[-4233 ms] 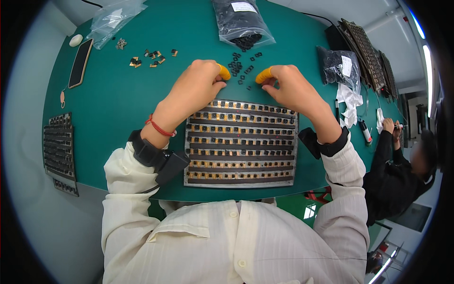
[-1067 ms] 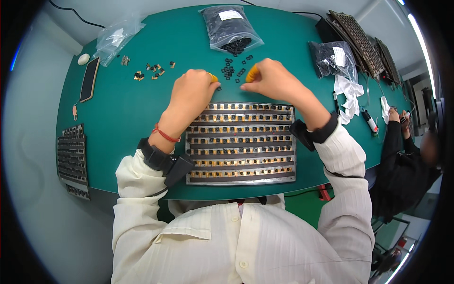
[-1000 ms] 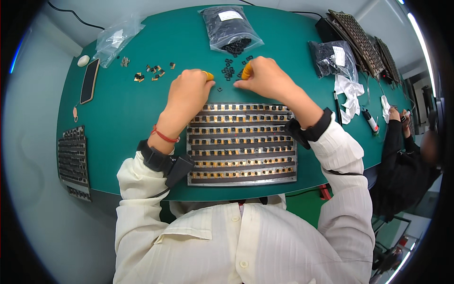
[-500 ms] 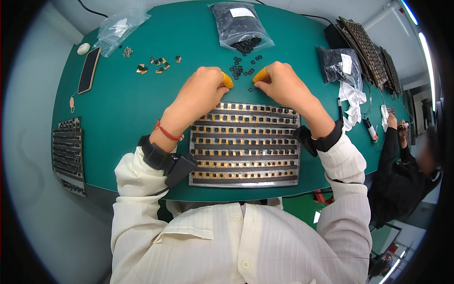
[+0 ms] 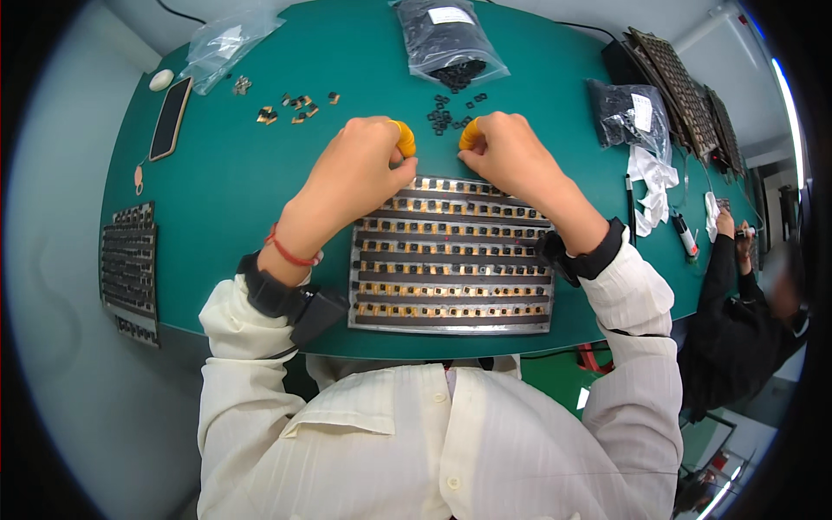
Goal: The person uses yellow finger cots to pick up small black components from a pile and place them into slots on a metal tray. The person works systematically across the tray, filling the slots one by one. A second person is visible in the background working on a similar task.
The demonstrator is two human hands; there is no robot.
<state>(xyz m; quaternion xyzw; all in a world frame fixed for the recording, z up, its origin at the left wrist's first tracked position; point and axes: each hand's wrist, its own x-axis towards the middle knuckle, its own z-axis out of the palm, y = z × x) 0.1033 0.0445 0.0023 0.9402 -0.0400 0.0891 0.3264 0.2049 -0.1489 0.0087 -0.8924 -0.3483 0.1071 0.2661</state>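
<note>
A metal plate [image 5: 451, 299] with rows of small black and gold parts lies in front of me on the green table [image 5: 234, 199]. My left hand [image 5: 355, 173] is curled over the plate's top left corner, with an orange cap on one fingertip. My right hand [image 5: 516, 156], also with an orange fingertip cap, has its fingers pinched at the plate's top row. Anything between the fingertips of either hand is hidden. Loose small black parts [image 5: 444, 117] lie just beyond both hands, spilling from a clear bag of black parts [image 5: 451, 39].
A second bag of black parts [image 5: 626, 113] and stacked plates [image 5: 680, 91] lie at the far right. White wipes [image 5: 650, 169] and a marker [image 5: 685, 234] are near them. Left: phone [image 5: 169, 117], clear bag [image 5: 230, 39], scattered gold-black parts [image 5: 295, 104], another plate [image 5: 128, 269]. A person in black [image 5: 737, 295] works at right.
My right hand reached out to the loose black parts a second ago and has come back to the plate's top row. My left hand stayed at the plate's top edge.
</note>
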